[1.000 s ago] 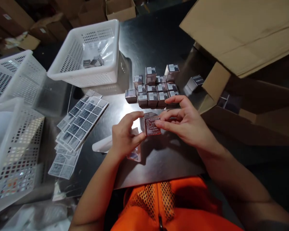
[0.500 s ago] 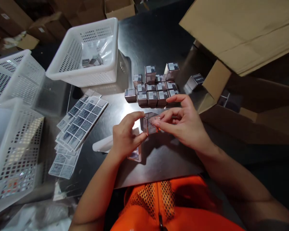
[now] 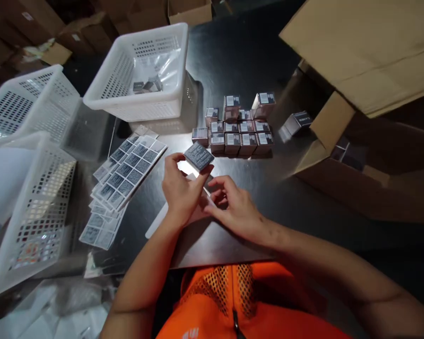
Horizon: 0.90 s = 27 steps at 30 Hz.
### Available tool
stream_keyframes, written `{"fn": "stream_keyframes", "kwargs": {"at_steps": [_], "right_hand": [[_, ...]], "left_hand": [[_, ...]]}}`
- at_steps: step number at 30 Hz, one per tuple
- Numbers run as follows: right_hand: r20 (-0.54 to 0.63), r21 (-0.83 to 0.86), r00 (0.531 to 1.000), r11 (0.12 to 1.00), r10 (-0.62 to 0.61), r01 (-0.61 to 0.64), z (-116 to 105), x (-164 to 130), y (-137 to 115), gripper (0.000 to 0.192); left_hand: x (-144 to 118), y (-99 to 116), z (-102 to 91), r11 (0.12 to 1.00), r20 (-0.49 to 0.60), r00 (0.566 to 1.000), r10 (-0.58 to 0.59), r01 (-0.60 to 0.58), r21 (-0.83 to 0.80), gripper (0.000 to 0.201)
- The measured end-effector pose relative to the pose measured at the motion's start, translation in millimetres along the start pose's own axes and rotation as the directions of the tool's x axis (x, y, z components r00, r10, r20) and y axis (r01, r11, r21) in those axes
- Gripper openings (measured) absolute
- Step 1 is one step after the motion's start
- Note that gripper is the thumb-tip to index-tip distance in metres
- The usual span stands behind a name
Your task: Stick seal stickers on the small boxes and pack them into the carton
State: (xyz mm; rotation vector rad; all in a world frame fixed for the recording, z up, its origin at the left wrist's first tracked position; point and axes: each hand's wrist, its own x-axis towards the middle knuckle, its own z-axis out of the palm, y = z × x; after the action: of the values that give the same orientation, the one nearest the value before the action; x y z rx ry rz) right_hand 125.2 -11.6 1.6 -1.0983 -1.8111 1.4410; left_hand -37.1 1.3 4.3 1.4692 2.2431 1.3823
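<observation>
The left hand (image 3: 179,190) has its grip closed on a small box (image 3: 199,157), pinched between thumb and fingertips and lifted off the bench (image 3: 233,52). The right hand (image 3: 233,209) lies just right of that grip, fingers loosely curled, touching a strip of paper (image 3: 162,217) beneath; whether it holds anything I cannot tell. Beyond the grip stands a cluster of boxes (image 3: 238,134); sticker sheets (image 3: 127,174) lie to its left.

Orange mesh vest (image 3: 229,301), front zip; bare forearms.

Packing warehouse, cardboard cartons (image 3: 360,52), plastic baskets (image 3: 141,75), label sheets (image 3: 127,172)
</observation>
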Motion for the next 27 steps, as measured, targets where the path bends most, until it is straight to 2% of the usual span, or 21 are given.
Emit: {"fn": "stream_keyframes", "kwargs": {"at_steps": [3, 7, 10, 12, 14, 16, 18, 20, 21, 22, 23, 25, 27], "right_hand": [[0.037, 0.113, 0.998, 0.992, 0.058, -0.062, -7.6, 5.8, 1.0, 0.038], [0.070, 0.050, 0.995, 0.996, 0.068, -0.071, -22.7, 8.0, -5.8, 0.030], [0.077, -0.097, 0.997, 0.995, -0.014, 0.022, -24.0, 4.6, -6.4, 0.017], [0.064, -0.236, 0.985, 0.957, -0.161, 0.171, -21.2, 1.7, -3.5, 0.015], [0.052, -0.386, 0.931, 0.853, -0.361, 0.352, -18.2, -0.4, -0.3, 0.015], [0.069, -0.484, 0.840, 0.718, -0.538, 0.500, -17.7, -1.2, 0.3, 0.014], [0.086, -0.478, 0.734, 0.618, -0.674, 0.624, -21.2, -1.7, -3.4, 0.014], [0.078, -0.354, 0.668, 0.606, -0.740, 0.712, -28.6, -3.1, -10.7, 0.011], [0.038, -0.267, 0.667, 0.636, -0.744, 0.724, -33.4, -4.0, -14.9, 0.009], [-0.035, -0.172, 0.692, 0.686, -0.721, 0.707, -38.5, -4.8, -19.0, 0.009], [-0.131, -0.073, 0.737, 0.748, -0.663, 0.659, -43.7, -5.1, -22.5, 0.010], [-0.334, 0.142, 0.831, 0.848, -0.444, 0.510, -53.7, -3.8, -27.2, 0.016], [-0.426, 0.329, 0.884, 0.878, -0.191, 0.348, -62.5, 0.4, -28.4, 0.021]], "left_hand": [[-1.4, -1.2, 1.5, 0.999, 0.063, 0.998, 0.011, -0.008, -0.048, 0.060], [-0.1, -1.7, 1.0, 0.995, 0.071, 0.995, 0.072, -0.066, -0.076, 0.059], [1.6, 0.4, -0.4, 0.998, 0.048, 0.998, 0.047, -0.045, -0.039, 0.058], [3.3, 1.9, -1.3, 1.000, 0.044, 0.999, -0.003, 0.004, -0.017, 0.059], [5.5, 2.3, -1.9, 0.999, 0.047, 0.998, -0.049, 0.049, -0.007, 0.059], [7.9, 1.1, -2.6, 0.998, 0.040, 0.997, -0.062, 0.063, -0.011, 0.058], [10.2, -1.5, -2.9, 0.999, 0.012, 1.000, -0.029, 0.029, -0.034, 0.057], [12.0, -5.0, -2.6, 0.997, -0.011, 1.000, 0.002, -0.003, -0.081, 0.057], [12.7, -6.8, -2.0, 0.992, -0.006, 1.000, 0.003, -0.004, -0.125, 0.058], [13.3, -8.4, -1.2, 0.981, 0.021, 1.000, -0.007, 0.011, -0.192, 0.061], [13.7, -9.5, -0.2, 0.959, 0.073, 0.997, -0.020, 0.040, -0.279, 0.066], [13.3, -9.6, 1.9, 0.874, 0.238, 0.971, -0.017, 0.130, -0.468, 0.076], [10.9, -6.5, 3.3, 0.781, 0.396, 0.918, 0.027, 0.228, -0.582, 0.074]]}}
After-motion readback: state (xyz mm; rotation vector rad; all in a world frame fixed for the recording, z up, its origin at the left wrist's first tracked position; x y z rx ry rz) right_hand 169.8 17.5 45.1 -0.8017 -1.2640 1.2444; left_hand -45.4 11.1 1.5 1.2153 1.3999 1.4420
